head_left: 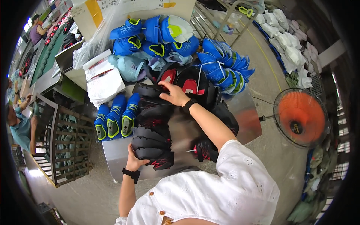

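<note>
A row of nested black shoe uppers (pixel 152 138) with red laces lies along the left part of a shiny metal tabletop (pixel 183 138). My left hand (pixel 135 161) is closed around the near end of this row, thumb on the side facing me. At the far end, my right hand (pixel 174 94) grips the black uppers with thumb and fingers apart around them; part of its hold is hidden. Just beyond that hand are black uppers with red linings (pixel 191 82). More black uppers with red laces (pixel 206 150) lie near my right upper arm.
Blue uppers (pixel 122 116) stand left of the row; more blue ones (pixel 153 37) and a tied blue bundle (pixel 225 67) lie behind. A paper pad (pixel 103 78) sits far left. An orange fan (pixel 300 116) stands right, a slatted cart (pixel 71 138) left. Other people work at far left.
</note>
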{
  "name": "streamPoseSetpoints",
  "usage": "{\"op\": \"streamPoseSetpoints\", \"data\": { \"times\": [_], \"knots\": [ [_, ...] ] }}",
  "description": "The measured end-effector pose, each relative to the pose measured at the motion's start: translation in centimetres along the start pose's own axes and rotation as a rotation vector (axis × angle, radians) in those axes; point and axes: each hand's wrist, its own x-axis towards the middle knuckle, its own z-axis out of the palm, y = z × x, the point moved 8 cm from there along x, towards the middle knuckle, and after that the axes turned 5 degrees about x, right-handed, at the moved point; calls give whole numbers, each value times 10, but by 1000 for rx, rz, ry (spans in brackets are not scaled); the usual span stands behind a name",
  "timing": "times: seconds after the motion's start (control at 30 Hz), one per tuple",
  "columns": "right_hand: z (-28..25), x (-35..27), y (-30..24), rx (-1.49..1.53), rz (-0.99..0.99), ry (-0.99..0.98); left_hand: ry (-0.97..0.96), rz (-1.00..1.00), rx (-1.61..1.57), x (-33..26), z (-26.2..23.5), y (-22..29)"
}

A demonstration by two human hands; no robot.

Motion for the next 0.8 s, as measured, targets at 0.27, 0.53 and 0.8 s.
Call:
{"op": "streamPoseSetpoints", "data": {
  "times": [0.27, 0.53, 0.8],
  "knots": [
    [8, 6, 31, -216, 210, -62, -20, 23, -145, 23, 17, 9],
    [-18, -23, -55, 119, 201, 378, 28, 123, -352, 19, 21, 31],
    [-25, 48, -255, 474, -182, 453, 74, 516, -320, -25, -92, 181]
  ]
}}
